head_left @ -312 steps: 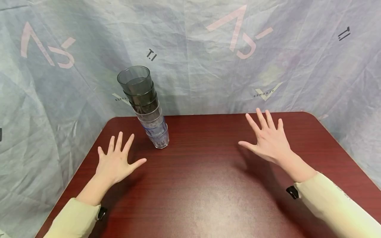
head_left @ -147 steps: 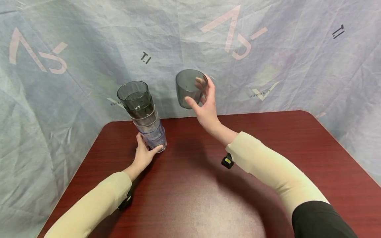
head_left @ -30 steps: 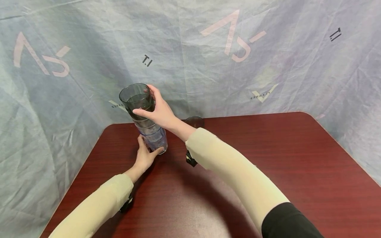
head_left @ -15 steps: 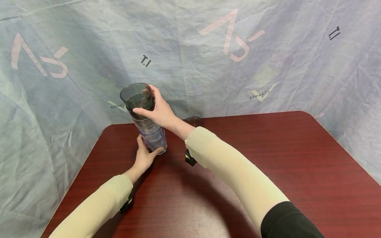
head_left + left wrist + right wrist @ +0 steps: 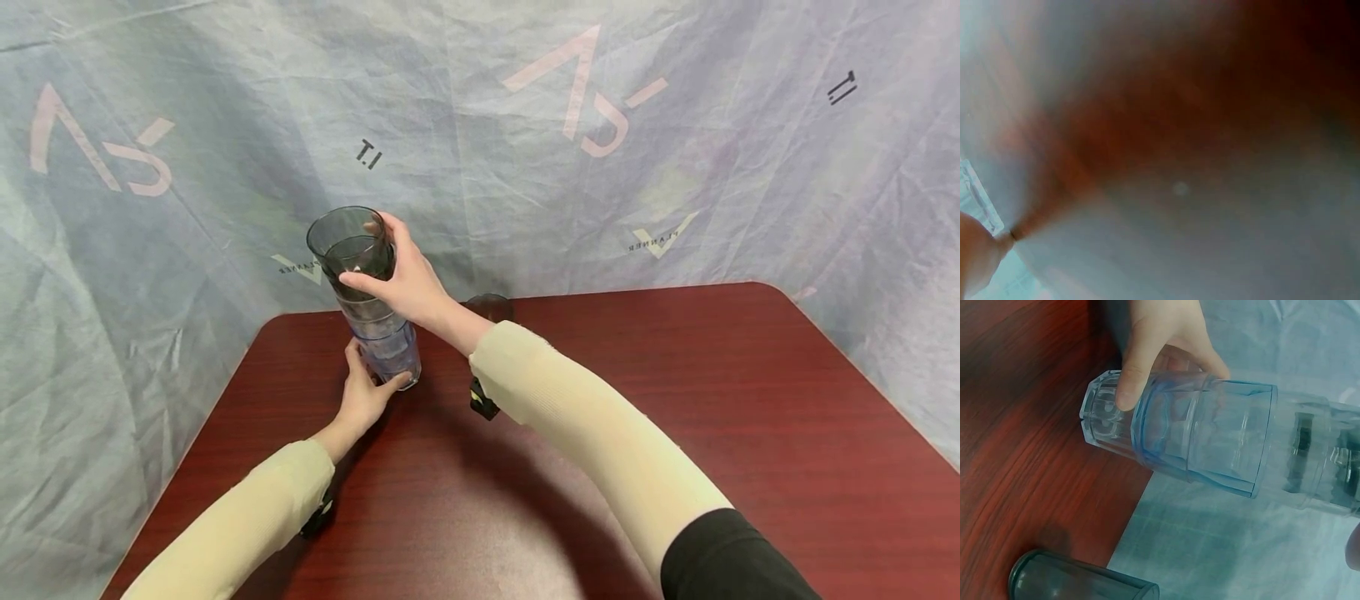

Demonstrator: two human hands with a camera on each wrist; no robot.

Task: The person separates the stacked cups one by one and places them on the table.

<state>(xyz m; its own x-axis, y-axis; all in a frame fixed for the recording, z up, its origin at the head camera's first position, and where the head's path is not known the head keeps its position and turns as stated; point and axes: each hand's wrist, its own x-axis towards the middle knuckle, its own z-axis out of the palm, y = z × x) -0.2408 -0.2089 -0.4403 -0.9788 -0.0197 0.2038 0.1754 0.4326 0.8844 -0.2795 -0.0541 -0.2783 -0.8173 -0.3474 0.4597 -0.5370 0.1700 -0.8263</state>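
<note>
A leaning stack of nested tumblers [image 5: 382,333] stands at the back left of the table, smoky grey at the top, clear and bluish lower down. My left hand [image 5: 362,398] grips the stack low, thumb across its faceted base; the right wrist view shows this hand [image 5: 1163,344] around the clear bottom tumbler [image 5: 1107,415]. Up at the rim, my right hand [image 5: 408,283] holds the smoky top tumbler [image 5: 333,250], thumb in front and fingers behind. The left wrist view is mostly blurred, with part of a hand [image 5: 979,256] at its lower left.
One separate smoky tumbler [image 5: 491,306] stands on the table behind my right forearm, partly hidden by it; the right wrist view shows it too. The reddish-brown table [image 5: 712,400] reaches back to a hanging grey cloth [image 5: 525,167] with printed letters.
Both hands were first spread over the table. My right hand then lifted off one smoky tumbler, which now stands to the right. It has since gripped the stack's top, which shifts slightly right.
</note>
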